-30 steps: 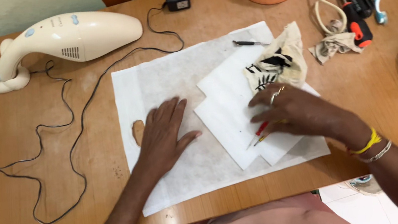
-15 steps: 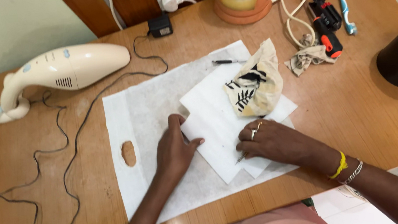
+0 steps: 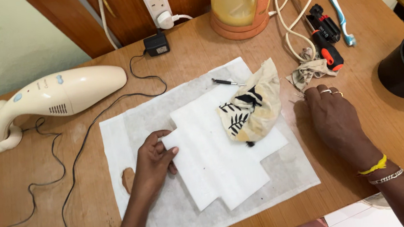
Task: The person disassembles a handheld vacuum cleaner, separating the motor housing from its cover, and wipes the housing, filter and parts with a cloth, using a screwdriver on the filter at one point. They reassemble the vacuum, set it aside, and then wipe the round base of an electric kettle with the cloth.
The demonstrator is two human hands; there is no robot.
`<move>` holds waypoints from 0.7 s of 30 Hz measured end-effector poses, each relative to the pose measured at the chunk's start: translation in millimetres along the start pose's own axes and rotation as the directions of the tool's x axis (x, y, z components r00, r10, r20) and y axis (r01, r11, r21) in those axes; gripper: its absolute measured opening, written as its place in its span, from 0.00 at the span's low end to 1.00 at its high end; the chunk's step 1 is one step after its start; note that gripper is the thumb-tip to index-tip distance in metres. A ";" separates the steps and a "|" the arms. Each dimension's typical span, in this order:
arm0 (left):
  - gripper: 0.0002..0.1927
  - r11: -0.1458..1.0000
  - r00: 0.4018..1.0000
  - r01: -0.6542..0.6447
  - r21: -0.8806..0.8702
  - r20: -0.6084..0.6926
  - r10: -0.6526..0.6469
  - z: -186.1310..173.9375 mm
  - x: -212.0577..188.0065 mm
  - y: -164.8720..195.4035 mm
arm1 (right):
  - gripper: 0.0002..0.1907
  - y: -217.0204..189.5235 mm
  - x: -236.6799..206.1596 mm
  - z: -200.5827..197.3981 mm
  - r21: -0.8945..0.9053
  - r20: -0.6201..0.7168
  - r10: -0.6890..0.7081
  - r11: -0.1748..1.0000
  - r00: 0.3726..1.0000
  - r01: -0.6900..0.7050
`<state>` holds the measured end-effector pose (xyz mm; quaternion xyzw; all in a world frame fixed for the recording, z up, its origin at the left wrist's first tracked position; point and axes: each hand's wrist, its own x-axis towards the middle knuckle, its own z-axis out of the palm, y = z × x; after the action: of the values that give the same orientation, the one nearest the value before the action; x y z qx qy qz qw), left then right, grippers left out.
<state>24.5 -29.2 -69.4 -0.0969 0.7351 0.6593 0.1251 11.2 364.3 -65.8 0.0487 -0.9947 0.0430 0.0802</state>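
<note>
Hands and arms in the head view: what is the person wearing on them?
Both forearms are bare, with no sleeves in view. The right hand has rings on two or three fingers, gold- and silver-coloured. The right wrist carries a yellow band and, just behind it, a thin silver-coloured chain bracelet. The left hand shows no rings, and no band on its wrist.

I see my left hand (image 3: 152,160) pinching the white sheet's (image 3: 217,152) edge — my right hand (image 3: 335,117) flat beside the patterned cloth (image 3: 252,104).
</note>
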 end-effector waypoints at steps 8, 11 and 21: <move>0.21 0.998 1.000 -0.011 0.061 0.003 0.010 -14.3 10.5 -9.7 | 0.18 -16.5 8.1 -2.3 0.055 -0.044 -0.030 0.998 0.999 0.032; 0.21 0.999 1.000 -0.017 0.036 0.005 0.017 -14.5 11.6 -13.6 | 0.27 -39.7 20.0 -7.3 0.211 -0.109 -0.164 0.960 0.980 0.184; 0.21 0.997 0.998 -0.064 0.046 -0.008 0.065 -33.7 8.8 -16.9 | 0.13 5.6 35.5 -26.5 0.089 -0.187 -0.196 0.972 0.963 0.216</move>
<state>19.4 -64.4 -84.7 -0.0734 0.7534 0.6454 0.1022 -20.1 369.1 -34.3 0.1523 -0.9693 0.0923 0.1695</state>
